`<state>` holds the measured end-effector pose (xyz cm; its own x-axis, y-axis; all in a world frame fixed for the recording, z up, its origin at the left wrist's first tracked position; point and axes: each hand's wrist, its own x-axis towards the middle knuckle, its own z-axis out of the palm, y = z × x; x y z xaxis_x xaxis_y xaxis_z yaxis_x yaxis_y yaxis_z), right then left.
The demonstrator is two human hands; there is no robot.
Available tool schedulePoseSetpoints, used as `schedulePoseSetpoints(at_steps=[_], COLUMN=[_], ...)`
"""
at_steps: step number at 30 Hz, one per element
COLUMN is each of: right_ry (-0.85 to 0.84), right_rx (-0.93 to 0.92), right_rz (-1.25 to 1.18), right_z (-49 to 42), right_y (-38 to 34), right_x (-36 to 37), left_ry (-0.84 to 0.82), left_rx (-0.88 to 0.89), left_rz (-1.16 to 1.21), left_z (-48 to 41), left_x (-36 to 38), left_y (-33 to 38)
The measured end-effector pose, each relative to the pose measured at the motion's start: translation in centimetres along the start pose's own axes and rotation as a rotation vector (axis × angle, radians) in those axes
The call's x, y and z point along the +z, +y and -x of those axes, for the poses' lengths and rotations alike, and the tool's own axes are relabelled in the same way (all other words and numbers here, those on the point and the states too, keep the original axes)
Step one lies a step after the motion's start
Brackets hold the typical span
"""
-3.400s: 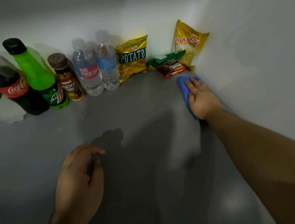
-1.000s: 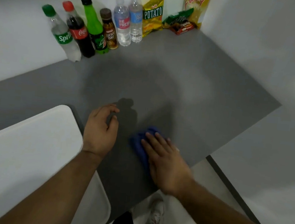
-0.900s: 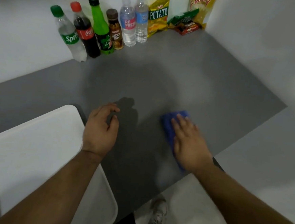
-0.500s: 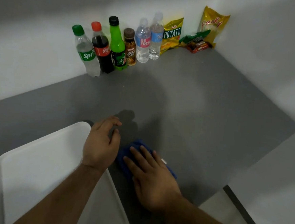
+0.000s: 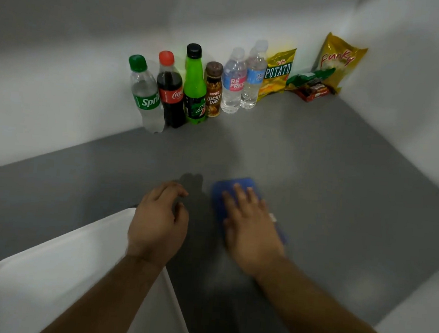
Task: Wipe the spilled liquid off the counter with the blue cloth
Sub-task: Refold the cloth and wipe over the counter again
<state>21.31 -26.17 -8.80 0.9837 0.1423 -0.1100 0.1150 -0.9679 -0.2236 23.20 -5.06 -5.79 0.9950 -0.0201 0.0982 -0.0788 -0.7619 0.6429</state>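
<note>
Right hand (image 5: 251,229) lies flat on the blue cloth (image 5: 238,185), fingers straight and a little spread, palm pressing the cloth down onto the grey desk (image 5: 329,190); the hand is somewhat blurred. The cloth sits toward the front middle of the desk, showing beyond the fingertips and as a thin strip along the hand's outer side. Left hand (image 5: 159,222) rests just beside it, apart from the cloth, fingers loosely curled and holding nothing, its forearm crossing the corner of a white tray (image 5: 55,271) at the lower left.

Well apart, along the back wall, six bottles stand upright in a row: Sprite bottle (image 5: 146,97), Coca-Cola bottle (image 5: 170,94), green Mountain Dew bottle (image 5: 194,88), brown Lucky Day bottle (image 5: 213,91) and two clear water bottles (image 5: 234,82). Right of them a yellow Potato chip bag (image 5: 277,73) leans on the wall, a green packet (image 5: 309,77) lies over a red-brown packet (image 5: 314,91), and a gold Funky bag (image 5: 338,60) stands in the corner
</note>
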Motion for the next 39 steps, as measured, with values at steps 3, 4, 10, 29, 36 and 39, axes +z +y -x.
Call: schedulePoseSetpoints(at_steps=[3,4,10,29,36,39], right_ry=[-0.069,-0.075,0.018,0.001,-0.023,-0.038], right_rx=[-0.284,-0.331,0.038,-0.119,0.167,0.307], right_rz=[0.043,0.024,0.036,0.066,0.027,-0.028], right_z=[-0.3,-1.1,-8.7,-20.2,-22.5,-21.0], right_y=[-4.5,-4.2,3.9,7.3,11.7,9.9], right_x=[1.9,1.7,-2.3,-4.0,-5.5,-5.6], left_ry=[0.048,0.063,0.067,0.029,0.0,-0.025], left_rx=[-0.003,-0.007,-0.076,-0.092,-0.086,-0.078], left_rz=[0.021,0.024,0.01,0.053,0.026,0.025], left_z=[-1.6,-2.1,-4.9,-8.6,-7.3,-6.8], left_x=[-0.2,-0.3,-1.2,0.8,0.9,1.4], left_y=[0.1,0.0,-1.6,-1.5,-1.2,-0.2])
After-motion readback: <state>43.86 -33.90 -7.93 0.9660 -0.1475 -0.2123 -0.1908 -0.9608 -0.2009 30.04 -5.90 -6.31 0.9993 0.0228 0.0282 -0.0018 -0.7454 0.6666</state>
